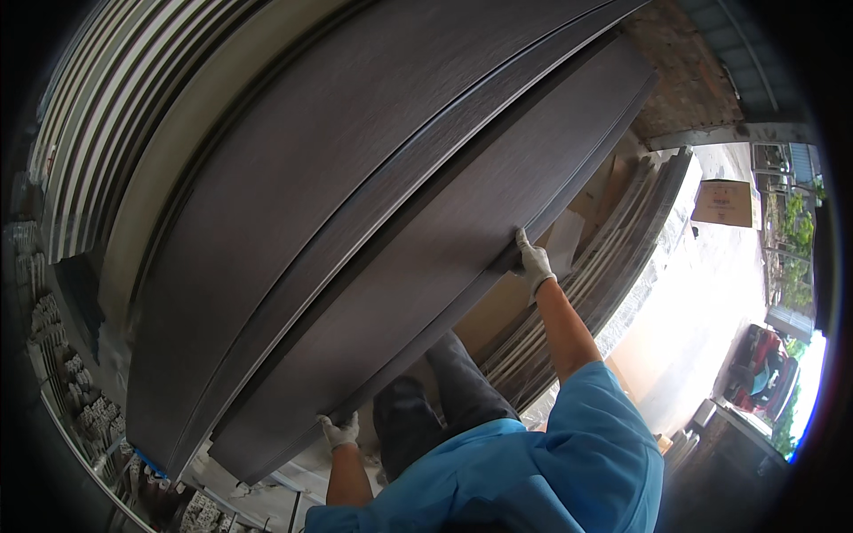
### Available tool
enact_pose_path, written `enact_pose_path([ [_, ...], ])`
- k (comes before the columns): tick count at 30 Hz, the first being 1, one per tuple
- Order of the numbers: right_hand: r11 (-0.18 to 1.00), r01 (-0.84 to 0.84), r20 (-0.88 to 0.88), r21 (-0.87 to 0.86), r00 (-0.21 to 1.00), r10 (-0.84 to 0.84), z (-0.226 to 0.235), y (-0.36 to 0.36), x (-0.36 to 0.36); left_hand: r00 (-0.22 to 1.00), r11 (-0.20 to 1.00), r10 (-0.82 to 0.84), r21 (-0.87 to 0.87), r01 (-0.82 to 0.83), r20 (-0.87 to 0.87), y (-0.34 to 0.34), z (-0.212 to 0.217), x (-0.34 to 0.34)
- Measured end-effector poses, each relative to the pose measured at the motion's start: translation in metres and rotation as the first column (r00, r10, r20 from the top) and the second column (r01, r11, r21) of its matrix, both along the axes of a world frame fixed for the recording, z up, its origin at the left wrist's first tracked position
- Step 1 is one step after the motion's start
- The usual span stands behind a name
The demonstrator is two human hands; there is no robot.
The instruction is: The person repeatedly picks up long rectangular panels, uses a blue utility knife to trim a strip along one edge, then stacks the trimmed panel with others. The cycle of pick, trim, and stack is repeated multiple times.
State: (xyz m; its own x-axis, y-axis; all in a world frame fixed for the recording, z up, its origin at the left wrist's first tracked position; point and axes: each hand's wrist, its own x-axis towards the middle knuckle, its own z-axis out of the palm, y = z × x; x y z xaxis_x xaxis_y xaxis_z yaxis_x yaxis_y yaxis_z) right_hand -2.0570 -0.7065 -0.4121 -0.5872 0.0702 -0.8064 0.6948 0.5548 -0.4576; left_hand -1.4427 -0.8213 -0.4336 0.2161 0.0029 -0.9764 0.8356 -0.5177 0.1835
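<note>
From where I stand, the work looks partway through: the front panel (pixel 435 240), long and dark, is in hand but not yet let go. It sits between the person's body and the big panel (pixel 293 151), running alongside it with a dark gap along much of its far edge. The left hand (pixel 339 431), gloved, is closed over the near edge toward the lower end; the right hand (pixel 535 260), gloved too, has hold of that same edge farther up, its fingers bent around it. How hard either one squeezes, I can't tell. Getting a hold at two spots seems done; placing and releasing the panel seems left. Whether its weight is on the hands or on something underneath is hidden from me. More panels (pixel 124 98) with pale edges stand beyond.
</note>
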Motion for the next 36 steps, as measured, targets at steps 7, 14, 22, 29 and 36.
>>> enact_pose_path([
  [7,0.984,-0.101,-0.063,0.147,0.992,0.111,-0.022,-0.001,-0.023,0.998,0.998,-0.050,-0.029,0.049,-0.031,-0.006,-0.011,0.001],
  [14,0.809,-0.385,-0.090,0.444,0.879,0.468,-0.001,-0.013,-0.036,0.993,0.992,-0.107,-0.072,0.103,-0.053,-0.006,-0.014,-0.009],
  [22,0.898,-0.232,-0.142,0.374,0.942,0.303,0.001,-0.017,-0.035,0.968,0.969,-0.207,-0.165,0.183,-0.144,-0.007,-0.003,-0.018],
  [29,0.941,-0.054,0.024,-0.335,0.998,0.065,-0.028,0.015,-0.030,0.870,0.867,-0.489,-0.145,0.477,-0.062,0.020,0.026,-0.034],
  [36,0.918,0.010,0.092,-0.396,0.995,0.029,-0.014,0.002,0.018,0.829,0.850,-0.526,0.075,0.522,0.189,0.010,0.059,0.057],
])
